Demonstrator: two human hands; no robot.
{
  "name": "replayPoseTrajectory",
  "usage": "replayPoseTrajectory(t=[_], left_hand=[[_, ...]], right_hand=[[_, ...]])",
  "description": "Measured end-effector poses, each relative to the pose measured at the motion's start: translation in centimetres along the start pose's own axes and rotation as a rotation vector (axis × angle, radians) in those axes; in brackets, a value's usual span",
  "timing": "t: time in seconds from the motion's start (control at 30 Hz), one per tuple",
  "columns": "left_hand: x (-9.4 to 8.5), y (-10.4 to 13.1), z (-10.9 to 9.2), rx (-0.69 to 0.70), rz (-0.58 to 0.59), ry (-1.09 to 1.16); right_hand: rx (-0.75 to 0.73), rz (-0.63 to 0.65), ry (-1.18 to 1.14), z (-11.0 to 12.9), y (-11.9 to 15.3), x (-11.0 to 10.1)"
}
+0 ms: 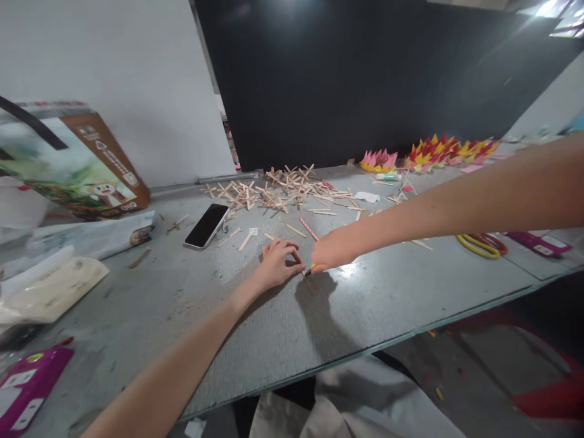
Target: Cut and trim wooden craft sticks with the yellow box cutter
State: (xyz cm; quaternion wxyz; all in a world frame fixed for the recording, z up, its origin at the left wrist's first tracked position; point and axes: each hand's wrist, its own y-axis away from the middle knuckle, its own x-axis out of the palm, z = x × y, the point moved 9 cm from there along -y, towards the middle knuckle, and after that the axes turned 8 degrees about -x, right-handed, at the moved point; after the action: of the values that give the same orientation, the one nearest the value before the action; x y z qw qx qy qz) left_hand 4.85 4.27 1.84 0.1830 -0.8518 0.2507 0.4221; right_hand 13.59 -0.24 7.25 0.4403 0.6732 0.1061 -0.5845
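Note:
Near the middle of the grey table, my left hand (pixel 279 265) rests with thumb and forefinger pinched on a thin wooden stick (pixel 309 282). My right hand (pixel 334 248) is closed around a slim tool with a yellow part and a dark end (pixel 308 271), whose tip meets the stick beside my left fingertips. A red and white patterned strip (pixel 309 229) extends behind my right hand. Several loose sticks (pixel 296 230) lie just beyond both hands, and a larger pile of crossed sticks (pixel 287 185) sits farther back.
A black phone (pixel 207 226) lies left of the sticks. Farther left are a printed bag (pixel 91 164), plastic packets (pixel 55 288) and a purple package (pixel 28 389). Pink and yellow paper flowers (pixel 379 160) stand back right, with yellow-handled scissors (pixel 477 246) nearer. The table's front edge (pixel 365 351) runs below my hands.

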Motion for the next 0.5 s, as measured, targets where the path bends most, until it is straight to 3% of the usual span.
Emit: replayPoseTrajectory(t=[0.2,0.5], left_hand=[[0.2,-0.3,0.1,-0.03,0.022,-0.015],[-0.1,-0.1,-0.3,-0.046,0.034,0.002]], right_hand=[[0.0,0.111,0.053,-0.5,1.4,1.8],[-0.017,0.088,0.055,-0.3,2.1,2.6]])
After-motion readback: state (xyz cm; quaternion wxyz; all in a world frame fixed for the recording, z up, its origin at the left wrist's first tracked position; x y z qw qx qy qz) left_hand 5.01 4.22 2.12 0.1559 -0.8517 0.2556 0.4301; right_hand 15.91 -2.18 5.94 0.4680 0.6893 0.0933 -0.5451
